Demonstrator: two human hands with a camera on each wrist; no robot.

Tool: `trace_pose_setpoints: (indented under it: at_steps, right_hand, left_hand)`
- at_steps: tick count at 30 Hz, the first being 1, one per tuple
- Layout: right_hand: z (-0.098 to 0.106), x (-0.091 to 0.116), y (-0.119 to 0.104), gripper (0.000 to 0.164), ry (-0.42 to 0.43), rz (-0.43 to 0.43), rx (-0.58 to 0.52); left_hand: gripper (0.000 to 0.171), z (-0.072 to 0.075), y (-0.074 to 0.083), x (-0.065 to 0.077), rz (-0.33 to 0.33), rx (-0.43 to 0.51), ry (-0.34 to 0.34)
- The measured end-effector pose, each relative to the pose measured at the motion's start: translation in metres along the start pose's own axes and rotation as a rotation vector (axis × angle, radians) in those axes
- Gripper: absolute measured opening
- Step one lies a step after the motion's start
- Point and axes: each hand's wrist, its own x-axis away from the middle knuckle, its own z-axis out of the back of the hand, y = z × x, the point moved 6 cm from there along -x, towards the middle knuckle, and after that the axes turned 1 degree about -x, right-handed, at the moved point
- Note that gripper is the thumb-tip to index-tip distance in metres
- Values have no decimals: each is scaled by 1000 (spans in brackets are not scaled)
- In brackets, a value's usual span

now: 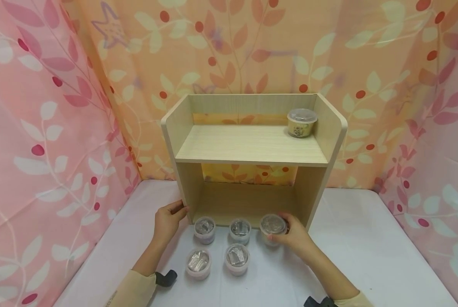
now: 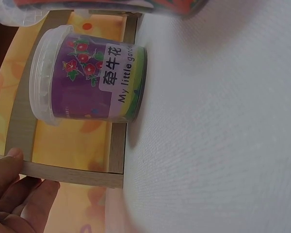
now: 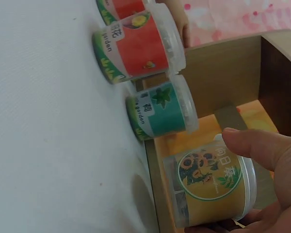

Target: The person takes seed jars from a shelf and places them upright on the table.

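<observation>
My right hand [image 1: 297, 236] grips a clear-lidded plastic tub [image 1: 272, 225] with a sunflower label, thumb on one side and fingers on the other. In the right wrist view this sunflower tub [image 3: 211, 182] is held off the white cloth, by the front of the wooden shelf [image 1: 248, 145]. At the shelf's lower left, my left hand [image 1: 169, 221] pinches the front edge of the side panel [image 2: 72, 174] between thumb and fingers. Close to that hand stands a purple-labelled tub [image 2: 87, 80]. A teal-labelled tub [image 3: 162, 109] stands between the purple one and the sunflower one.
Nearer to me stand two more tubs, one at left [image 1: 198, 264] and one at centre [image 1: 237, 259], the latter red-labelled. Another tub [image 1: 301, 123] sits at the right end of the upper shelf board. Patterned curtains [image 1: 236, 51] enclose the table [image 1: 367, 247] at back and sides.
</observation>
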Motion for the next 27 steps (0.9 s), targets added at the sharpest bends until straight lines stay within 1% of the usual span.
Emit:
trace_pose_setpoints:
  at_steps: [6,9,17,21,24,27]
  right_hand:
    - [-1,0,2,91,58,27,114]
    - [-2,0,3,92,79,27,160]
    - [-4,1,5,95,84,20,182]
    - [-6,4,8,95,100,50,204]
    - [-8,5,6,98,101,71,222]
    - [-5,10,-1,103,71,44,228]
  left_hand:
    - [32,-2,-1,-1,8,-2,1]
    - [33,-1,-1,-1,9,-9,-3]
    - [33,1,-2,0,9,-13,-3]
    - [34,-1,-2,1,16,-21,-11]
    - [32,-1,-1,1,13,-24,-3]
    - [31,0,-1,1,2,-28,6]
